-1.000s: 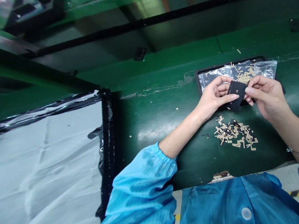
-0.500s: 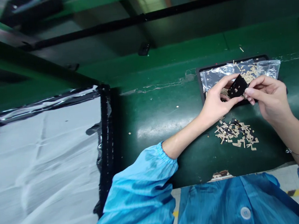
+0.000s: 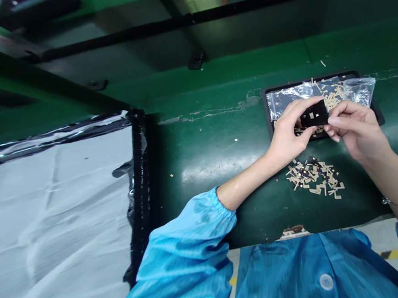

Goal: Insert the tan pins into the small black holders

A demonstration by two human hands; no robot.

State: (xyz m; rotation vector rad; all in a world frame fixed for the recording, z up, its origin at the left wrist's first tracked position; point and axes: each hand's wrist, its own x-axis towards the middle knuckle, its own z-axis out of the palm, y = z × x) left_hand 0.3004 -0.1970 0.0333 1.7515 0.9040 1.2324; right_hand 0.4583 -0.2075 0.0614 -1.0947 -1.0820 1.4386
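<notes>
A small black sheet (image 3: 315,113) with a few pale spots is held over a black tray (image 3: 268,116). My left hand (image 3: 289,130) grips its left side between thumb and fingers. At the right edge of the sheet, my right hand (image 3: 359,127) pinches with thumb and index finger. Small pale pieces (image 3: 334,96) and clear plastic bags lie in the tray behind my hands. Below the tray, a loose pile of pale and black pieces (image 3: 314,176) rests on the green table (image 3: 213,152).
A white-covered surface (image 3: 62,215) with a black taped border stands at the left. A clear plastic bag (image 3: 360,91) overhangs the tray's right side. A black bracket (image 3: 196,60) sits at the back, beneath a dark bar.
The black sheet has turned from a tilted position to a nearly level one, its pale spots now more visible. Both hands still hold it in about the same place.
</notes>
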